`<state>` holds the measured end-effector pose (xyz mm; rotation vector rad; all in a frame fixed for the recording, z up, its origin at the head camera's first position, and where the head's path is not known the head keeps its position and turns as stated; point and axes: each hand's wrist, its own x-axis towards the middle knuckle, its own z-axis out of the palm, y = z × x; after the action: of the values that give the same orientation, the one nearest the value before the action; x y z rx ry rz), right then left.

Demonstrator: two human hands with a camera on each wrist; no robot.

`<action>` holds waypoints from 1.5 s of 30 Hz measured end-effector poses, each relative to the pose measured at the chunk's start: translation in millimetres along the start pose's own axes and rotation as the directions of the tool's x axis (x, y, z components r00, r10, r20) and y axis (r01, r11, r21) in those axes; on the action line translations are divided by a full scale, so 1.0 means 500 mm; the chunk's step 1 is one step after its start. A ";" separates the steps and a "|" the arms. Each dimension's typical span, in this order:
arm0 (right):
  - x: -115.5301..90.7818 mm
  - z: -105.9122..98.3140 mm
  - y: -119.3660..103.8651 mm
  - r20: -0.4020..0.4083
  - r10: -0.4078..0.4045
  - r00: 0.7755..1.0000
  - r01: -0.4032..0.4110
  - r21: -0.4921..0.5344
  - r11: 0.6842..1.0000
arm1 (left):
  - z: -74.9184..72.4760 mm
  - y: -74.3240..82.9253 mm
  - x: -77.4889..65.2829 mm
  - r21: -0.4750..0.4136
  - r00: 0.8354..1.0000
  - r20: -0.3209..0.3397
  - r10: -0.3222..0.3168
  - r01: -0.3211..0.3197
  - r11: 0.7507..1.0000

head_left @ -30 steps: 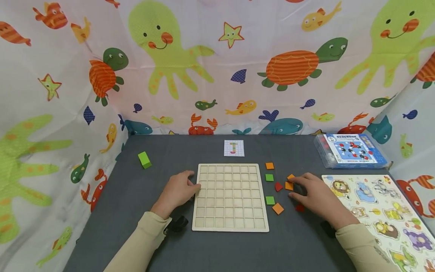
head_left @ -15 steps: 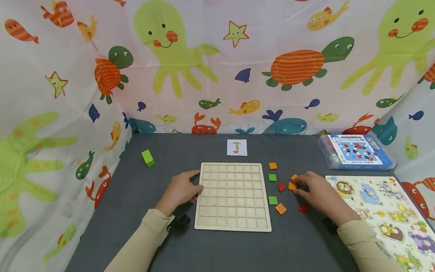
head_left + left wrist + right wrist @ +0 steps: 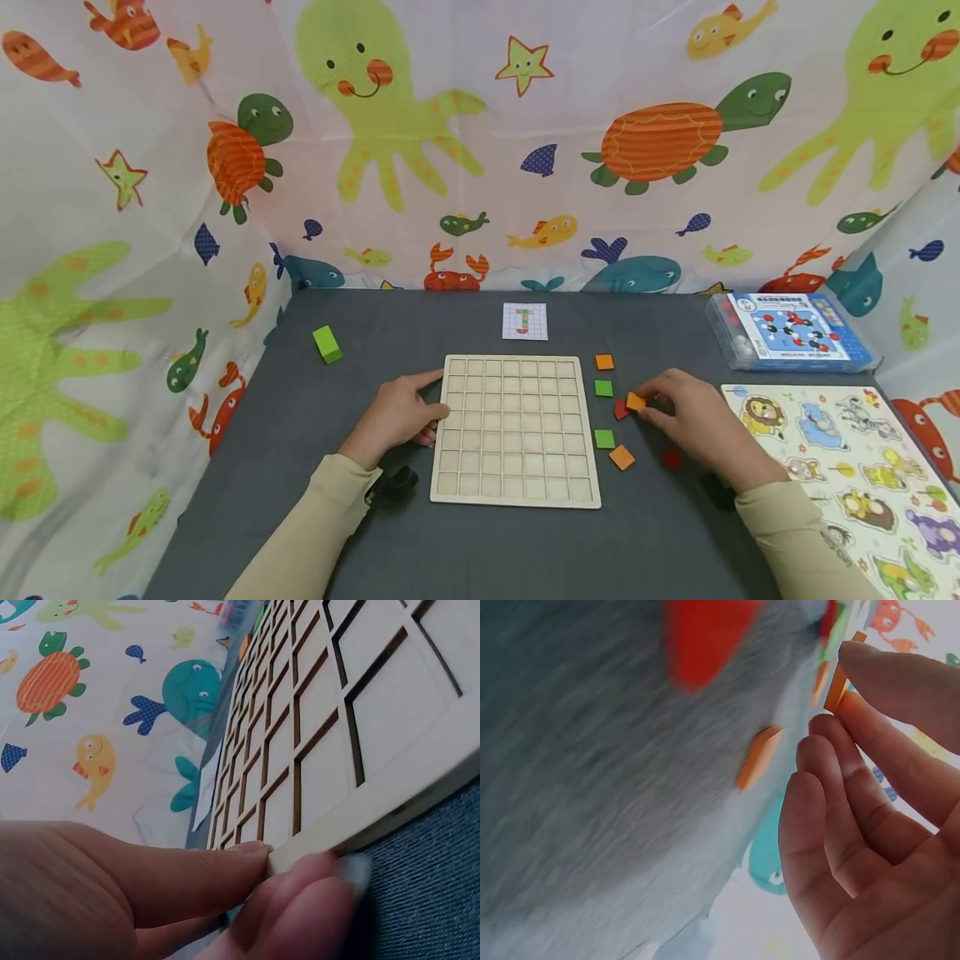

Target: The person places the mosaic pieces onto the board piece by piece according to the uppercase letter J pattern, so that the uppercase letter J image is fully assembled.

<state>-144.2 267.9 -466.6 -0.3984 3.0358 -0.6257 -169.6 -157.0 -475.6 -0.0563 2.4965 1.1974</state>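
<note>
Left hand (image 3: pixel 396 414) grips square pale-wood grid board (image 3: pixel 514 431), likely steadying it; right of board, right hand (image 3: pixel 696 427) pinches thin orange square tile (image 3: pixel 635 402).

Four orange tiles (image 3: pixel 635 402), two green (image 3: pixel 603 439), two red (image 3: pixel 671 459).

Left of centre, the left hand (image 3: pixel 393 415) holds the wooden grid board (image 3: pixel 517 433); right of centre, the right hand (image 3: pixel 693 421) pinches an orange tile (image 3: pixel 635 402).

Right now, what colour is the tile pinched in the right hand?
Orange: the tile in the right hand shows best in the head view.
</note>
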 end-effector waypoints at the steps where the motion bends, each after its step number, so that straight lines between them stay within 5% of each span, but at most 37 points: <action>1: 0.005 0.001 -0.008 -0.001 0.003 1.000 -0.003 0.012 1.000 | -0.002 0.000 0.000 -0.001 1.000 0.001 0.000 0.000 1.000; 16: 0.146 0.070 -0.200 0.073 -0.062 0.995 0.048 0.183 0.982 | -0.008 -0.006 0.011 -0.086 0.998 0.063 -0.028 0.033 0.996; 23: 0.193 0.099 -0.268 0.104 -0.102 0.989 0.082 0.185 0.979 | -0.012 -0.007 0.018 -0.129 0.994 0.103 -0.027 0.041 0.991; 45: 0.211 0.143 -0.318 0.097 -0.122 0.988 0.117 0.053 0.992 | -0.018 -0.017 0.011 -0.156 0.994 0.100 -0.041 0.056 0.986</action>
<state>-202.9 72.8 -466.6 -0.5952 2.9135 -0.6602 -176.1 -168.5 -478.8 -0.0977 2.3001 1.3437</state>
